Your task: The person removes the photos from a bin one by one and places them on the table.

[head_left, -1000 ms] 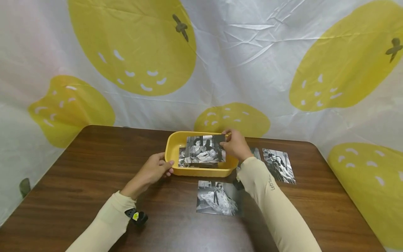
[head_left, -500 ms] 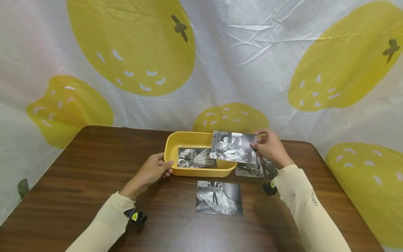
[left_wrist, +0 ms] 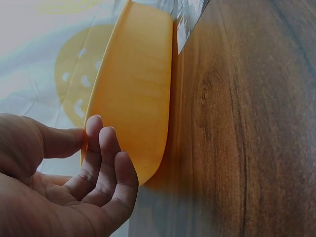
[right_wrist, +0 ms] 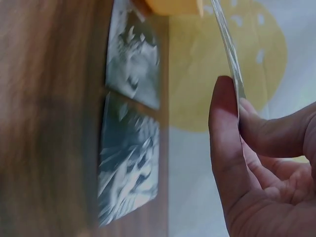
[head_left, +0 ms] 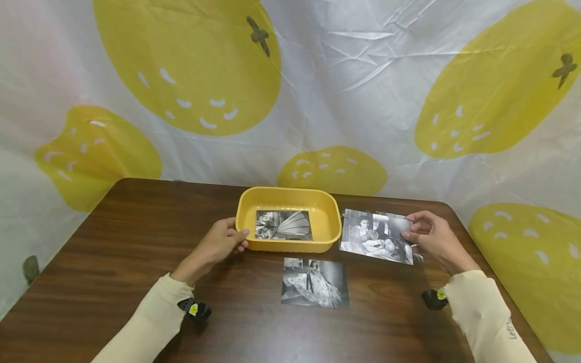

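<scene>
My left hand (head_left: 219, 243) grips the near left corner of a yellow plastic basin (head_left: 290, 245). In the left wrist view the thumb presses its rim while the fingers (left_wrist: 106, 163) curl against the outer wall. Inside the basin lies a black-and-white photo (head_left: 283, 225). My right hand (head_left: 438, 240) pinches the right edge of another black-and-white photo (head_left: 376, 237), showing a seated and a lying figure. The right wrist view has that held photo edge-on (right_wrist: 229, 47), raised off the table. Below it lie two photos, an upper one (right_wrist: 132, 59) and a lower one (right_wrist: 129, 160), side by side.
A further black-and-white photo (head_left: 314, 283), of a figure in a wide dress, lies in front of the basin. Everything stands on a dark brown wooden table (head_left: 113, 262). Behind its far edge hangs a white cloth (head_left: 218, 161) printed with yellow fruit.
My right hand has carried the pinched photo out from over the basin to the right, above the photos lying there. My left hand stays on the basin's corner.
</scene>
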`<state>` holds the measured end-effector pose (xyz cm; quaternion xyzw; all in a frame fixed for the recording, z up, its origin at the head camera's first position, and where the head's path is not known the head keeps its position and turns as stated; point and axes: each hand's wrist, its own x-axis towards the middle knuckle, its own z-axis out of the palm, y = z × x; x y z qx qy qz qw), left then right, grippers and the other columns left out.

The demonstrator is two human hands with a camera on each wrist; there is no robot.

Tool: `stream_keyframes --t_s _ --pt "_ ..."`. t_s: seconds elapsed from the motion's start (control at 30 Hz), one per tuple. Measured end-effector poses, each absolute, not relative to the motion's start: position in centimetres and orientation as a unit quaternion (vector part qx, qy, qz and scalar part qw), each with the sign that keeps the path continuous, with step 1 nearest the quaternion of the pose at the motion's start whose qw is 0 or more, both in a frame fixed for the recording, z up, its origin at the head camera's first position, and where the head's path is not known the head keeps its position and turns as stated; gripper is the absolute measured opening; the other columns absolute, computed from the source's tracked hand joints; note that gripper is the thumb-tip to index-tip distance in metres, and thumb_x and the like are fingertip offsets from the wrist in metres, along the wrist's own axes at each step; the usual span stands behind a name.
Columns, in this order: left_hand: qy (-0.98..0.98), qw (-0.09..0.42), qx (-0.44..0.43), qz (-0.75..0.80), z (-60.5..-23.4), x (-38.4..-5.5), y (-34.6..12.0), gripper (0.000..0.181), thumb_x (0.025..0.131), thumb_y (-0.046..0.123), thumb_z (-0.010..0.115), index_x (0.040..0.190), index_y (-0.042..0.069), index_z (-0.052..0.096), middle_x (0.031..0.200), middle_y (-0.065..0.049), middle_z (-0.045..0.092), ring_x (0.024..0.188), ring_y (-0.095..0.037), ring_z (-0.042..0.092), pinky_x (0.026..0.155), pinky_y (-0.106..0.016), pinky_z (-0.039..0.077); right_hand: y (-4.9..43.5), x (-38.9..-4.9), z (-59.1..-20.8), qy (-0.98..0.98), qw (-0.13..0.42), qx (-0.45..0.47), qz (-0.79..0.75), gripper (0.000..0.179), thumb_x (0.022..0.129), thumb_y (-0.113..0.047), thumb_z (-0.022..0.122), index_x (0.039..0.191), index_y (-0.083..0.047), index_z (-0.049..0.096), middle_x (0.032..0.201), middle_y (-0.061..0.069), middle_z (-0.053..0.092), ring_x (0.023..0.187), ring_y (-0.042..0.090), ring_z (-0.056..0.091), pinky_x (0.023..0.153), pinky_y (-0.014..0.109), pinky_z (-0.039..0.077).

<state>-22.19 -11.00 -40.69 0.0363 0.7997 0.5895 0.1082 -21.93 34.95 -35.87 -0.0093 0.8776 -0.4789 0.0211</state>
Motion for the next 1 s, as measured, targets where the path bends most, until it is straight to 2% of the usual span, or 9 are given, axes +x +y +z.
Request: stream_keyframes --t_s 0.27,0.6,0.8,1.0 --pt "0.802 0.108 0.033 0.587 -40.8 -22.4 -11.1 0.041 0.106 0.008 0.053 0.14 -0.014 0.043 0.084 -0.015 0.069 0.07 -0.017 0.062 0.071 -0.034 0.056 37.5 -20.2 -38.1 0.88 0.058 -0.007 -0.471 0.043 0.091 0.005 0.07 0.126 0.012 0.047 0.089 0.008 0.06 0.067 0.013 0.06 0.057 0.035 0.058" --pt "0.8 0.107 0.034 0.59 -41.0 -22.5 -11.1 0.042 0.105 0.008 0.053 0.14 -0.014 0.043 0.083 -0.014 0.069 0.071 -0.017 0.063 0.071 -0.033 0.056 37.7 -18.7 -40.5 0.88 0.099 -0.021 -0.463 0.04 0.087 0.011 0.069 0.12 0.014 0.047 0.082 0.009 0.057 0.068 0.013 0.06 0.056 0.035 0.058" --pt "0.8 0.107 0.036 0.589 -40.8 -22.3 -11.0 0.041 0.106 0.008 0.053 0.138 -0.015 0.044 0.085 -0.015 0.069 0.07 -0.016 0.062 0.07 -0.032 0.056 37.3 -18.5 -41.2 0.9 0.093 -0.017 -0.426 0.04 0.08 0.01 0.073 0.114 0.014 0.052 0.075 0.009 0.059 0.063 0.019 0.06 0.056 0.035 0.058" --pt "0.799 0.105 0.039 0.59 -40.7 -22.3 -11.0 0.041 0.106 0.007 0.053 0.139 -0.015 0.043 0.084 -0.015 0.069 0.07 -0.015 0.062 0.07 -0.033 0.056 37.0 -18.7 -41.3 0.928 0.068 0.007 -0.365 0.042 0.076 0.006 0.079 0.111 0.014 0.056 0.076 0.011 0.064 0.062 0.022 0.064 0.057 0.035 0.058"
